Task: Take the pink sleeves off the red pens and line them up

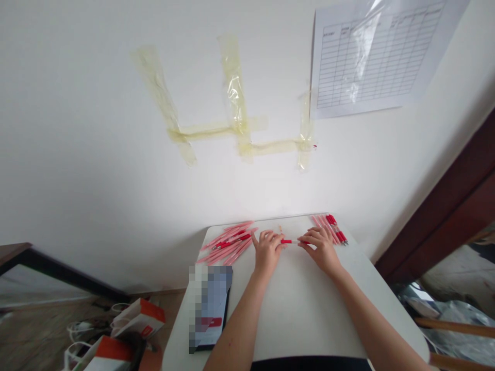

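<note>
A red pen (291,241) with a pale middle lies crosswise between my two hands, above the white table. My left hand (267,250) pinches its left end, and my right hand (320,248) has its fingers closed around the right end. Left of my hands is a loose pile of pink sleeves (228,245), with a few red pens (232,239) among them. Beyond my right hand lie more pink sleeves (322,222) beside several red pens (336,229). A tiny orange piece (280,228) sits behind the held pen.
A phone or tablet (212,309), partly blurred, lies on the table (297,319) at left. The wall behind carries yellowed tape (235,98) and a printed sheet (375,56). Orange-and-white paper bags (139,317) stand on the floor at left. Dark wooden furniture (444,206) is at right.
</note>
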`<state>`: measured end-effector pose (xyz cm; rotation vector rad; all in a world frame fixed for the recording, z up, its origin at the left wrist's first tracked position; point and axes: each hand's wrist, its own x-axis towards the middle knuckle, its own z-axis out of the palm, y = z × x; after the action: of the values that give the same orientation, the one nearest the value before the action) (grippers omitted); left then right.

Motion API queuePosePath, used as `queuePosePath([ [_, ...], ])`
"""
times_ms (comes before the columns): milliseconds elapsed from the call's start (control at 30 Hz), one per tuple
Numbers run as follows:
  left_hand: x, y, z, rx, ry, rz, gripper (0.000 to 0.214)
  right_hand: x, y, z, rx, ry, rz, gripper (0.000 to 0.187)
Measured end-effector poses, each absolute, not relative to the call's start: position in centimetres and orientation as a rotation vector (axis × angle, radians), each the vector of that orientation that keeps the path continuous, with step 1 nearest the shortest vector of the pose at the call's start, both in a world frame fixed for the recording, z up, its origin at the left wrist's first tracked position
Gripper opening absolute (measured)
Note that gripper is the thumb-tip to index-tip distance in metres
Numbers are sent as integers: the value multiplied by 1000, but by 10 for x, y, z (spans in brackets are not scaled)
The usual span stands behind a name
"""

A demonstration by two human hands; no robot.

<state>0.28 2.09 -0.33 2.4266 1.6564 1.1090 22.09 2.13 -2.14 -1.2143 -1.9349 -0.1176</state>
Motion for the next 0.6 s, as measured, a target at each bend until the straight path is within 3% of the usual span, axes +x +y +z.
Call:
queuePosePath([
  [267, 1, 20, -1, 2523, 1558, 1034, 17, 218, 20, -23, -1221, -1950, -99, 21],
  [600, 1, 18, 4, 2524, 1620, 946, 29, 215, 18, -18, -1180, -1947, -150, 16],
])
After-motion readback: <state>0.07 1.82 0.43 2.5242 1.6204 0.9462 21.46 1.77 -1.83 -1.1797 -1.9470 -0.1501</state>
